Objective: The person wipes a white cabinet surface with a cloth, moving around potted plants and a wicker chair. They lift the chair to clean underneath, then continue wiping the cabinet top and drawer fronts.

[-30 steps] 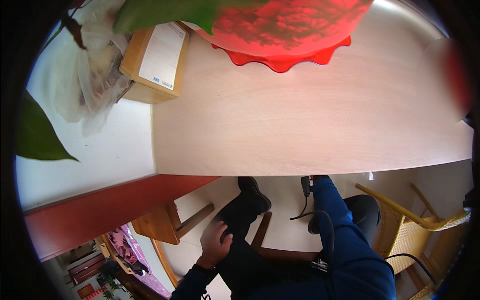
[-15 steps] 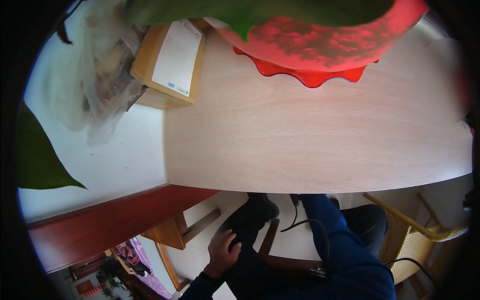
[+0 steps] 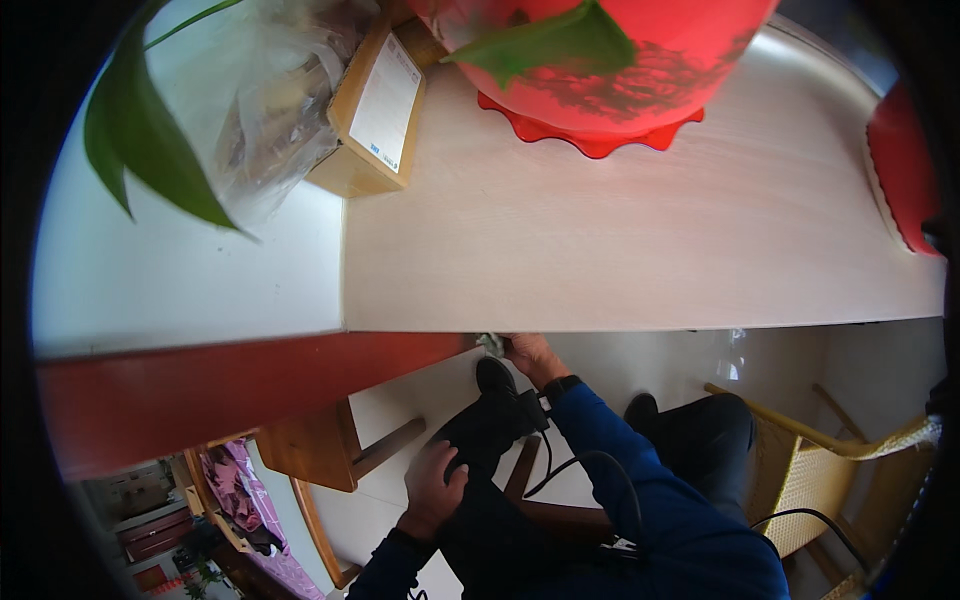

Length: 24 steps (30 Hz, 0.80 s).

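Observation:
My right hand (image 3: pixel 534 358) reaches to the front edge of the pale wooden tabletop (image 3: pixel 600 260), partly hidden by it. At its fingertips is a small, crumpled grey-green thing (image 3: pixel 490 344), whose kind I cannot make out; the fingers close on it. My left hand (image 3: pixel 432 488) rests on my dark-trousered thigh (image 3: pixel 490 455), fingers loosely spread and holding nothing. A black cable (image 3: pixel 590 456) runs along my right sleeve from a small black box (image 3: pixel 534 410) near the wrist.
A red flowerpot (image 3: pixel 600 90) stands on a wavy red saucer (image 3: pixel 597 143). Beside it are a cardboard box (image 3: pixel 360 170) and a clear plastic bag (image 3: pixel 270 130). Another red pot (image 3: pixel 905 170) stands far right. Green leaves (image 3: pixel 150 150) hang close. A wicker chair (image 3: pixel 815 490) is lower right.
My right hand, hidden under the tabletop before, now shows at its front edge with the grey-green thing. The view has shifted, bringing the right-hand red pot in. My left hand stays on the thigh.

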Available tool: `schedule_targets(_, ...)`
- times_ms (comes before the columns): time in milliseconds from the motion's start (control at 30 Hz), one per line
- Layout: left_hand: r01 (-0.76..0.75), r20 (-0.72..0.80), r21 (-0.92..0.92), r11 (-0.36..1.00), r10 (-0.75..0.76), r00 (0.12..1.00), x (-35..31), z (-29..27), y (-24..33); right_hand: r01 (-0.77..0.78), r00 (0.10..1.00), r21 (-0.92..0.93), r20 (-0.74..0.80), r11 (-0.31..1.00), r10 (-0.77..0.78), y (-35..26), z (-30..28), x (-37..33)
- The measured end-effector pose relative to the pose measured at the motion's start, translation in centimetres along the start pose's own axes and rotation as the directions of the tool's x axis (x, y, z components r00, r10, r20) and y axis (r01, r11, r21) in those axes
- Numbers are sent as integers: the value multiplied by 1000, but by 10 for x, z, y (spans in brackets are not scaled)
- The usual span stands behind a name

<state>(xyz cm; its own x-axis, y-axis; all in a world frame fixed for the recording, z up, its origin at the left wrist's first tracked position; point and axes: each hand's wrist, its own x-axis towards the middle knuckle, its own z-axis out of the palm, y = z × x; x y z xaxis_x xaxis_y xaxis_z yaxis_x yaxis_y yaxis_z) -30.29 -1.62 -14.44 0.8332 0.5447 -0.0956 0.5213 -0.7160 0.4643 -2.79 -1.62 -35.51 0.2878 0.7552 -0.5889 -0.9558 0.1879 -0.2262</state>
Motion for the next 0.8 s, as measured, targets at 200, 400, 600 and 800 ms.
schedule_targets(200,36,-4,-28,999,-36,999,-8,8,-6,134,990,-117,65,984,-127,-61,38,-92)
schedule_targets(400,93,15,-42,995,-93,996,-14,8,-4,410,912,-59,52,910,-407,-117,53,-172)
schedule_targets(600,163,37,-97,982,-160,986,-15,5,-4,610,763,-225,-92,760,-639,-191,32,-228)
schedule_targets(800,149,-4,-90,985,-150,989,-18,3,-7,658,651,-366,-163,658,-741,-185,12,-228)
